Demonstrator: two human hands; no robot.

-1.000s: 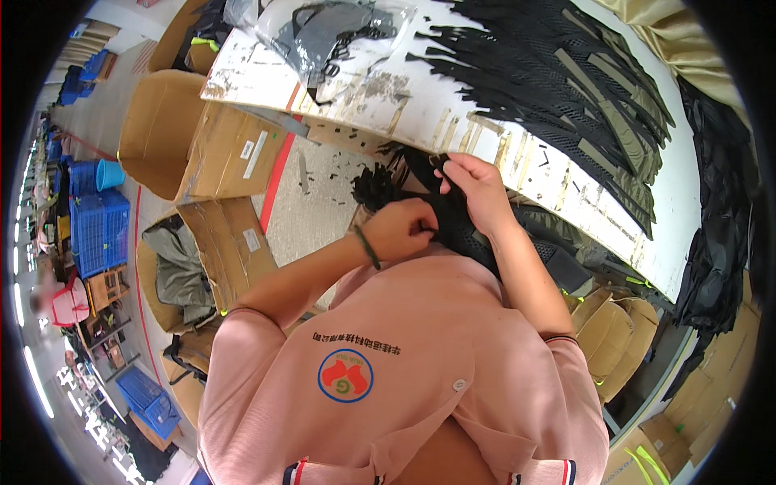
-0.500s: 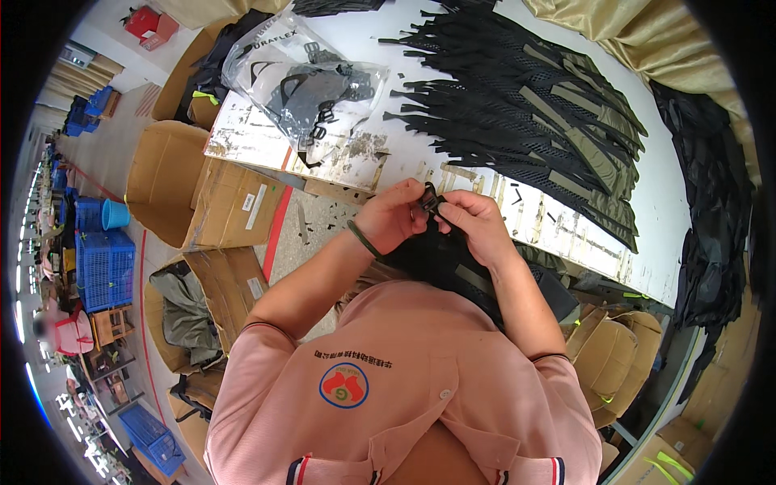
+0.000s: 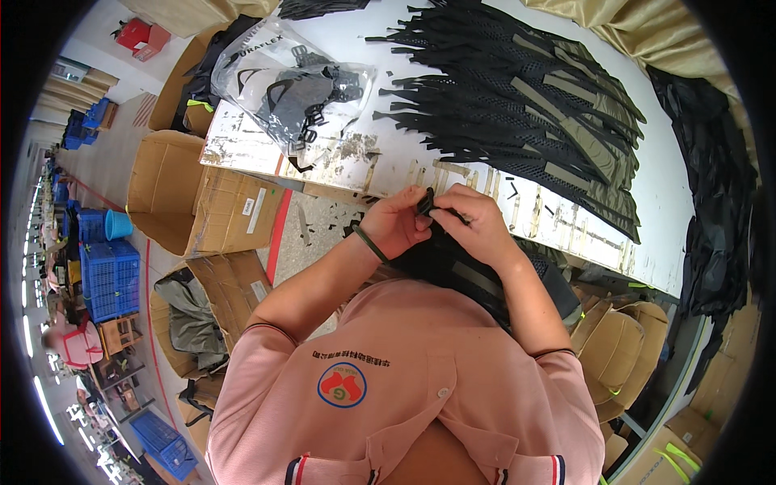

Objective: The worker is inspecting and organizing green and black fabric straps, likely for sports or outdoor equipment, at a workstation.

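Observation:
My left hand [image 3: 396, 224] pinches a small black plastic buckle [image 3: 426, 201] between thumb and fingers, just off the near edge of the table. Close against it, my right hand [image 3: 475, 224] is closed on a dark strap end beside the buckle; the fingers hide most of it. Below both hands, black fabric [image 3: 440, 260] with a grey-green strip hangs down in front of me. A clear plastic bag [image 3: 293, 89] of black plastic parts lies on the table, left of a wide pile of black mesh pieces with olive panels [image 3: 525, 105].
The white worn table [image 3: 230, 137] has a few small black bits on it. Cardboard boxes [image 3: 234, 206] stand left, one with grey fabric [image 3: 194, 319]; another carton [image 3: 622, 356] is at lower right. Black cloth [image 3: 707, 186] hangs beyond the table's right end. Blue crates [image 3: 111, 279] stand far left.
Both hands stay together at the table edge. My right fingers have moved in and over the strap, and the buckle has turned and tilted in my left fingers. The view has shifted slightly.

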